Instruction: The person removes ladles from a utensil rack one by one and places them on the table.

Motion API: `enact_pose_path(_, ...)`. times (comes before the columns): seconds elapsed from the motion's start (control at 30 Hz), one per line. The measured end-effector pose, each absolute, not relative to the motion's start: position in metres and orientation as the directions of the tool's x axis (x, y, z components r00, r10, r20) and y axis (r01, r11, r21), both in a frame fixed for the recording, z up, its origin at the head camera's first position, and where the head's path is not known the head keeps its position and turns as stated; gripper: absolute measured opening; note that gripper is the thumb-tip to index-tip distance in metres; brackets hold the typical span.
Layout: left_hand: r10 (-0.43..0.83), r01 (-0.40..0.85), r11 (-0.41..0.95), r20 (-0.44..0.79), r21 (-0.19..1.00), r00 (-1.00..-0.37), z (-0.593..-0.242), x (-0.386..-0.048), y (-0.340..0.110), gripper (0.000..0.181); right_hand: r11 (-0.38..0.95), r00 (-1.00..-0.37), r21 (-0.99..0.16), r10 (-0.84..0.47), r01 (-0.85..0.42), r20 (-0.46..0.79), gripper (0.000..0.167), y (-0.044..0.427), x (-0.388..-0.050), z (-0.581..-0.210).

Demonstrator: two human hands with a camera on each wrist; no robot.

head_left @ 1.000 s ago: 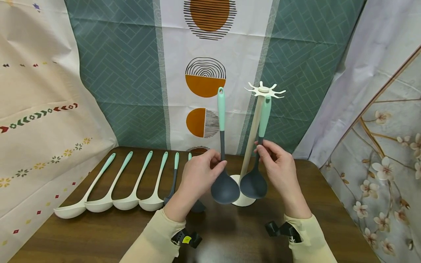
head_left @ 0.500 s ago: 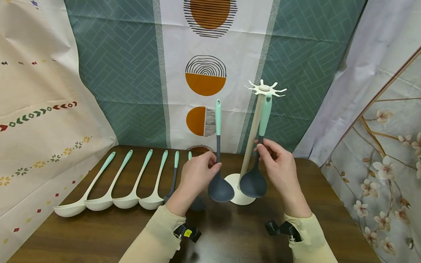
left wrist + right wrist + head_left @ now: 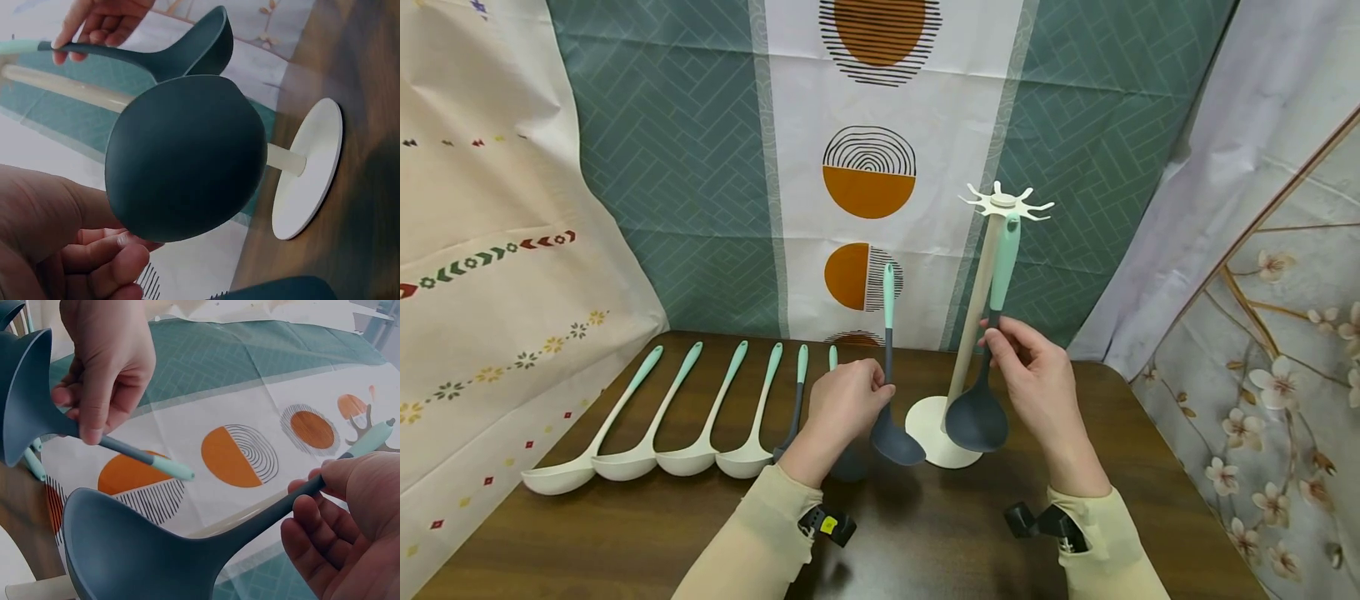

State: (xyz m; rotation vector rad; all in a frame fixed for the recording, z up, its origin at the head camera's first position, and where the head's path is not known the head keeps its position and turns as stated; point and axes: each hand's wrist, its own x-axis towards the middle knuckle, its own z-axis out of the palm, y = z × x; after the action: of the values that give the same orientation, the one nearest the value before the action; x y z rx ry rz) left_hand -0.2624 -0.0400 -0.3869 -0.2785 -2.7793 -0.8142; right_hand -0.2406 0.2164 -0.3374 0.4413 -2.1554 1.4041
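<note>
My left hand (image 3: 848, 400) pinches the dark grey shaft of a ladle (image 3: 897, 442) with a mint handle, just above its bowl; the ladle stands nearly upright over the table, left of a cream rack's base. In the right wrist view this ladle (image 3: 28, 406) hangs from the fingertips. A second dark ladle (image 3: 977, 417) is pinched at the shaft by my right hand (image 3: 1033, 367). Its handle top sits close under the arms of the cream rack (image 3: 1002, 202); whether it touches a hook I cannot tell. The left wrist view shows the near ladle's bowl (image 3: 187, 159) hiding part of the pole.
On the left of the brown table (image 3: 625, 542) lie several white ladles (image 3: 688, 462) in a row, mint handles pointing away. Two dark ladles (image 3: 796, 408) lie beside them, one partly behind my left arm. Patterned cloths (image 3: 662, 167) hang at the back and sides.
My left hand has lowered its ladle and drawn it leftward, away from the rack pole. The right hand and its ladle have stayed almost still.
</note>
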Motion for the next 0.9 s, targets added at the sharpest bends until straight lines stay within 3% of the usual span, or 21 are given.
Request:
enact_pose_path(0.37, 0.159, 0.222, 0.879, 0.181, 0.421, -0.971, -0.397, -0.270, -0.044, 0.030, 0.404, -0.808, -0.742, 0.011, -0.535, 0.589, 0.023, 0.215, -0.240, -0.337)
enact_pose_path(0.9, 0.163, 0.206, 0.908, 0.145, 0.366, -0.976, -0.412, -0.276, -0.049, 0.049, 0.402, -0.812, -0.744, 0.001, -0.534, 0.584, 0.025, 0.215, -0.240, -0.338)
